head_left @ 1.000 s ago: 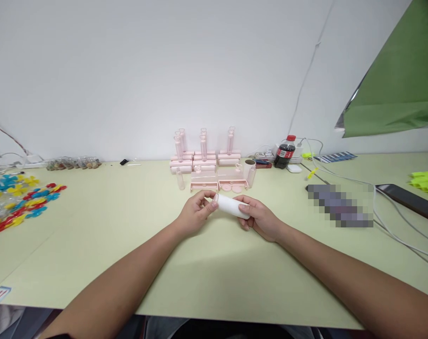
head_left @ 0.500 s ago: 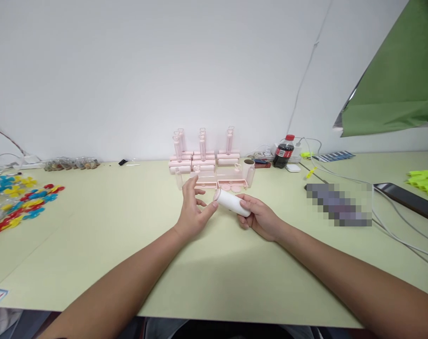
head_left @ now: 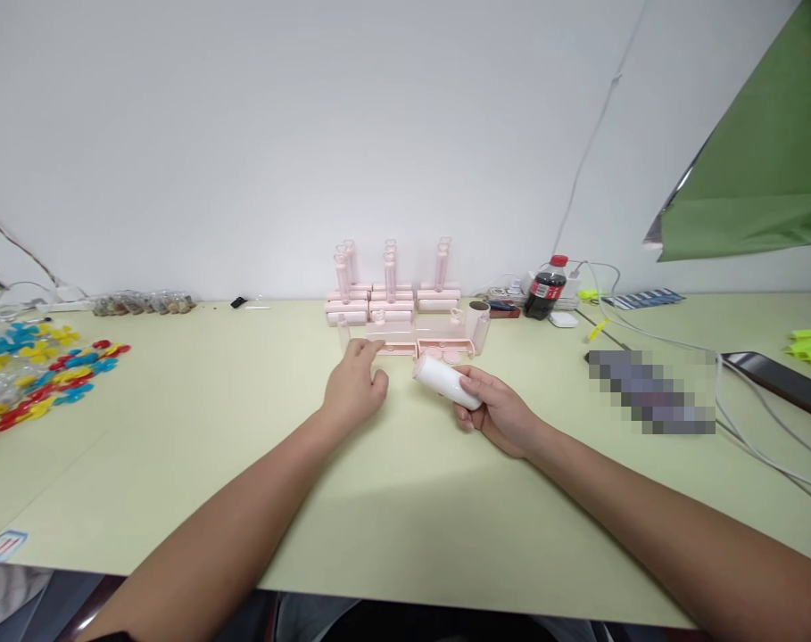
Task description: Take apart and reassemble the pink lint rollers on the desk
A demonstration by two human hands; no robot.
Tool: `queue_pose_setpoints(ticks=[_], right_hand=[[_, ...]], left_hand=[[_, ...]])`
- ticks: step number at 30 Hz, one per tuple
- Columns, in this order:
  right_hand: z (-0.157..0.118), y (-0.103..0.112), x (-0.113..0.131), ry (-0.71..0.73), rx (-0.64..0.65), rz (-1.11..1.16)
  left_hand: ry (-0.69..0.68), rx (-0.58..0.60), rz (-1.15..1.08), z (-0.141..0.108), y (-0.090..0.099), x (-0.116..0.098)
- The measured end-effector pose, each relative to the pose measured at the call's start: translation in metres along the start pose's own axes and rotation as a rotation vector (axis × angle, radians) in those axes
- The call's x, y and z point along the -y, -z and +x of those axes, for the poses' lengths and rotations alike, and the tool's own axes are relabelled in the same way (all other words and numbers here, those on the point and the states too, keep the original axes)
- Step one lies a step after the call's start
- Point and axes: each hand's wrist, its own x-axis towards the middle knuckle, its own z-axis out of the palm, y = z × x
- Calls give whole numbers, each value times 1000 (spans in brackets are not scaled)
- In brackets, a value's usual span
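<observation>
My right hand (head_left: pixel 495 410) is wrapped round the lower right end of a white roll (head_left: pixel 447 382), tilted with its pink-rimmed end up to the left. My left hand (head_left: pixel 356 385) is left of the roll, not touching it. Its fingers reach forward at the front edge of an open pink case (head_left: pixel 397 349); whether they touch it is unclear. A second open pink case (head_left: pixel 475 346) lies to the right, with flat pink round pieces (head_left: pixel 451 356) in front. Behind stand pink boxes (head_left: pixel 347 312) and upright clear pink tubes (head_left: pixel 390 278).
A cardboard-cored roll (head_left: pixel 478 308), a cola bottle (head_left: pixel 545 288) and cables stand right of the cases. Farther right lie a blurred-out object (head_left: pixel 646 392) and a dark phone (head_left: pixel 780 383). Colourful plastic pieces (head_left: pixel 63 383) spread at the left.
My left hand has drawn away from the roll's end and reached toward the pink case. My right hand still holds the roll. The view has shifted slightly.
</observation>
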Motion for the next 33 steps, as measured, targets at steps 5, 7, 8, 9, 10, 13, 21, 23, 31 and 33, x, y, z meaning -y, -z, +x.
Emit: queue_pose_setpoints(ticks=[5, 7, 8, 9, 10, 13, 21, 23, 31, 33], right_hand=[[1, 0, -1, 7, -2, -2], [2, 1, -1, 13, 12, -16], [2, 0, -1, 15, 20, -27], [2, 0, -1, 17, 27, -40], [1, 0, -1, 18, 33, -52], [0, -1, 0, 19, 35, -83], [-1, -1, 0, 12, 52, -128], [0, 1, -1, 5, 54, -129], [0, -1, 0, -21, 50, -126], [-1, -1, 1, -29, 44, -116]], left_hand=[[151, 182, 296, 9, 0, 17], [144, 214, 318, 11, -4, 20], [139, 226, 322, 11, -5, 21], [134, 233, 322, 12, -7, 21], [129, 238, 320, 12, -8, 20], [123, 244, 322, 12, -8, 17], [125, 295, 497, 1, 20, -5], [159, 365, 426, 0, 31, -9], [166, 179, 57, 11, 21, 12], [173, 287, -41, 14, 14, 21]])
